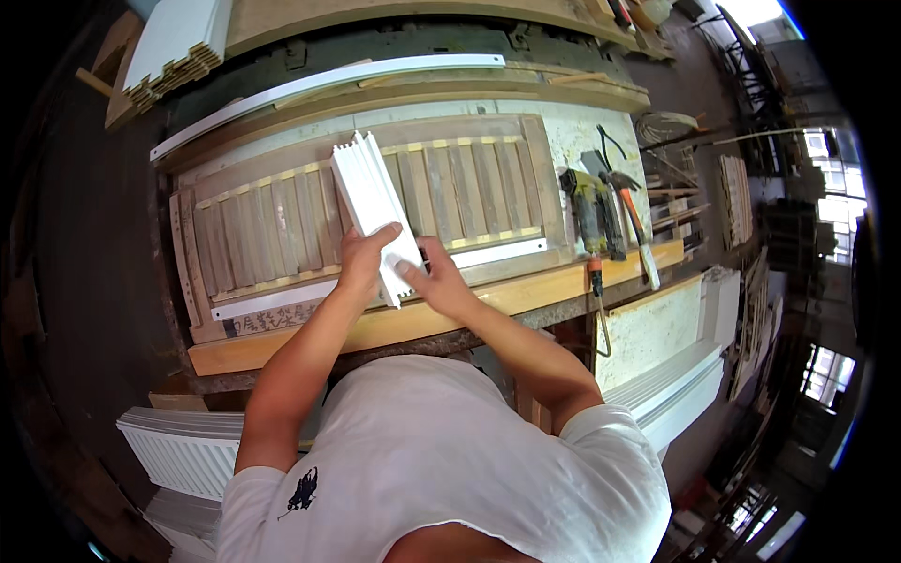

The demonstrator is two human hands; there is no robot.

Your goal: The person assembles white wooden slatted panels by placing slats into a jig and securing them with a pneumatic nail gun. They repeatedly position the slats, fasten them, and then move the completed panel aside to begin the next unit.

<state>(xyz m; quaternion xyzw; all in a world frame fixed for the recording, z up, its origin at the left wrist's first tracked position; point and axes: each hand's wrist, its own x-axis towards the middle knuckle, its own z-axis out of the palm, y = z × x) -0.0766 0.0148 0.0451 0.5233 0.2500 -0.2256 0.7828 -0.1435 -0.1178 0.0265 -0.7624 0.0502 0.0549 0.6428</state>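
Head view: your left hand (364, 261) and right hand (439, 283) both grip a short bundle of white slats (368, 183). Fingers closed on it both sides: left hand wraps the left edge, thumb on top; right hand takes the near right part, thumb on top too. Bundle sits tilted, far end leaning left, over the middle of the slotted wooden frame (547, 183) on the desk (571, 136); can't tell if it touches the frame.

Along the frame's near side: a thin white strip (502, 255), passing behind your hands. Nearer still, a yellowish wooden beam (535, 294). Right of the frame: a nail gun (587, 211), just beside it an orange-handled hammer (634, 214), and dark-handled pliers (613, 144) farther back. Far side: a long white strip (347, 77). Far left: a stack of white boards (183, 42). Near left, lower down: white slatted panels (183, 452).
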